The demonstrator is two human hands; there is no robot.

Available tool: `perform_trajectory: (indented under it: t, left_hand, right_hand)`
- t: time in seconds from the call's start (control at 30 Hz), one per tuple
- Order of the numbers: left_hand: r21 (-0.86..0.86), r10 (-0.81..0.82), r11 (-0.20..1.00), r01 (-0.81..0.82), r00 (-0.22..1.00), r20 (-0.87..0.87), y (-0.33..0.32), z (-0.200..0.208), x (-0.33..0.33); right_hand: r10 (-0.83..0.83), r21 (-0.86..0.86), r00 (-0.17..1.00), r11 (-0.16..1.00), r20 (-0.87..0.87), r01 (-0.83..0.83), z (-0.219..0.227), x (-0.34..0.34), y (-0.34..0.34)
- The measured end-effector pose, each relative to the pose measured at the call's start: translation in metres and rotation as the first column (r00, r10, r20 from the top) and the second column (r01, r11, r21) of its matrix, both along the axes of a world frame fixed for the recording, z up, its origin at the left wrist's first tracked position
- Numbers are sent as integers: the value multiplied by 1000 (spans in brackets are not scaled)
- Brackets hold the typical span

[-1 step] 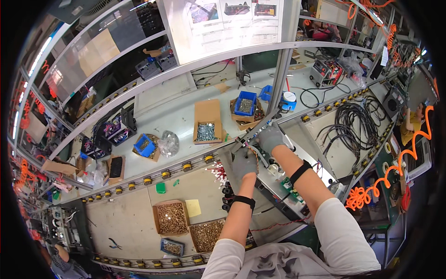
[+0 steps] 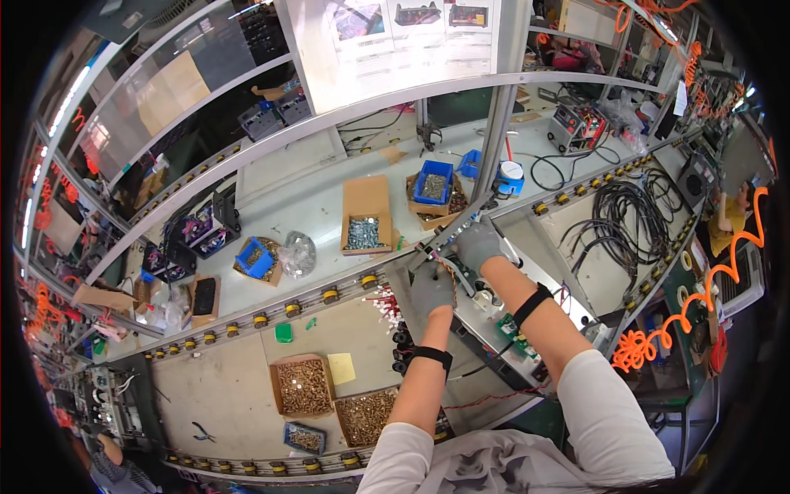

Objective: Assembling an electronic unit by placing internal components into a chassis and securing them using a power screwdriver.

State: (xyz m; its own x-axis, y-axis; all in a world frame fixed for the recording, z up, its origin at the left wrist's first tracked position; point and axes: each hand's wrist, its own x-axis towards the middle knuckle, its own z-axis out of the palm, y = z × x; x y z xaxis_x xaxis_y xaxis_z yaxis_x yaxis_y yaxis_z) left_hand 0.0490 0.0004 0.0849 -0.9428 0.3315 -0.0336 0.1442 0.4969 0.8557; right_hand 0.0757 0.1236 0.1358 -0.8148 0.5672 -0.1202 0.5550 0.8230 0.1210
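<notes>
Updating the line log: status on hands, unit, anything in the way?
Left hand and right hand at far end of open electronics unit; grip unclear. Green circuit board exposed. Twisted wires beside left hand.

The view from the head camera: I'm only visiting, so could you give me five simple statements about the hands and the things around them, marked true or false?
1. The left hand and the right hand both wear grey gloves. True.
2. The coiled black cables lie to the left of both hands. False: the coiled black cables lie to their right.
3. Small blue-handled pliers lie at the lower left, apart from both hands. True.
4. The flat rectangular sheet beside the brass-coloured parts is red. False: the sheet is pale yellow.
5. A black band circles each bare forearm. True.
</notes>
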Motion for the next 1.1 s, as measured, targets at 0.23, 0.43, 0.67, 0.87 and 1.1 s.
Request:
perform_trajectory:
  t: [0.23, 0.43, 0.67, 0.87, 1.1]
  left_hand:
    - [157, 122, 977, -142, 984, 132, 11, -18, -1]
    - [247, 255, 947, -204, 947, -197, 8, -29, 4]
    - [319, 264, 938, -136, 877, -400, 4, 1, -5]
    - [97, -50, 990, 106, 885, -463, 4, -2, -27]
    - [84, -161, 975, 206, 912, -376, -5, -5, -36]
  right_hand:
    - [-43, -44, 999, 998, 32, 45, -8, -2, 4]
    - [15, 15, 1000, 1000, -16, -15, -22, -5, 8]
    - [-71, -98, 995, 993, -63, 65, -22, -4, 14]
    - [-69, -87, 994, 994, -85, 62, -25, -1, 8]
    - [-98, -88, 995, 991, 11, 99, -8, -6, 3]
